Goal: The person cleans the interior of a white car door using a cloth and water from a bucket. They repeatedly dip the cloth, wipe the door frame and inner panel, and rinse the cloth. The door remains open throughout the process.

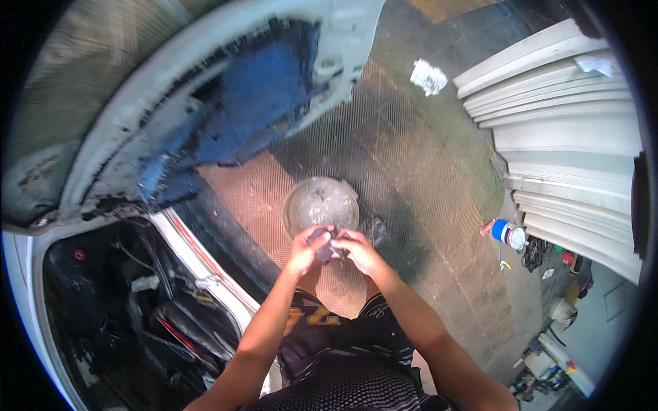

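My left hand (305,251) and my right hand (357,251) meet in front of me, both closed on a small dark grey piece (329,251). It looks like a folded sheet or pad; its exact kind I cannot make out. The fingers of each hand pinch it from either side. Just beyond my hands, a round bucket (288,205) stands on the floor, holding cloudy greyish water with some foam or glare on top. My hands are over its near rim.
At left stands a car body with an open door (240,89) showing blue lining, and a stripped dark interior (103,288). White folded panels (548,137) line the right side. A blue and white can (508,233), a crumpled paper (428,77) and cables (532,257) lie on the tiled floor (439,205).
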Available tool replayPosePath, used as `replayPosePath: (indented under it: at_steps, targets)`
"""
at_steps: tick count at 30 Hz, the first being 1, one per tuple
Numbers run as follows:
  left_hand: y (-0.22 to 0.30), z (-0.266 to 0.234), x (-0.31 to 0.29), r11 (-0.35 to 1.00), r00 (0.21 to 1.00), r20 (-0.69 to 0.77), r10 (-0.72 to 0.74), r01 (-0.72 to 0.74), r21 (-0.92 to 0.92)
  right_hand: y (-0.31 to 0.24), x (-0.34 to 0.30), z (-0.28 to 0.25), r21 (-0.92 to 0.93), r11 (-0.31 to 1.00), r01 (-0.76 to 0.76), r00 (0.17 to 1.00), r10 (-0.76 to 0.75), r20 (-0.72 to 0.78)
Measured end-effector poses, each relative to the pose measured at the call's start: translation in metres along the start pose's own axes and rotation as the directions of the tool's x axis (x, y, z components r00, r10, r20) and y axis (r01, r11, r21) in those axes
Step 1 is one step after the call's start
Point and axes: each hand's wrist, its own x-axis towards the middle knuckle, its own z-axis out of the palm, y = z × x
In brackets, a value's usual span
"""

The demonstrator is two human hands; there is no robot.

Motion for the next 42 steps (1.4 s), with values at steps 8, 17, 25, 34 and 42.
replayPosePath:
  at_steps: [8, 17, 25, 34, 42]
  targets:
    - [0.062, 0.015, -0.014, 0.890, 0.974, 0.027, 0.226, -0.217, 0.401, -0.074, -0.119, 0.015, -0.360, 0.869, 0.340, 0.871, -0.435, -0.228]
    - [0.134, 0.065, -0.049, 0.272, 0.984, 0.109, 0.138, -0.143, 0.952, -0.093, -0.177, 0.063, -0.235, 0.887, 0.397, 0.833, -0.456, -0.315]
    - [0.158, 0.095, -0.063, 0.796, 0.991, 0.075, 0.112, -0.135, 0.591, -0.082, -0.167, 0.097, -0.219, 0.909, 0.355, 0.928, -0.371, -0.035]
    - [0.187, 0.098, -0.096, 0.932, 0.935, 0.080, 0.346, -0.352, 0.081, -0.175, -0.168, 0.098, 0.167, 0.965, 0.203, 0.920, -0.246, 0.304]
    - [0.160, 0.135, -0.072, 0.910, 0.934, -0.026, 0.358, -0.354, -0.216, -0.262, -0.142, 0.065, -0.719, 0.622, 0.309, 0.946, -0.123, 0.299]
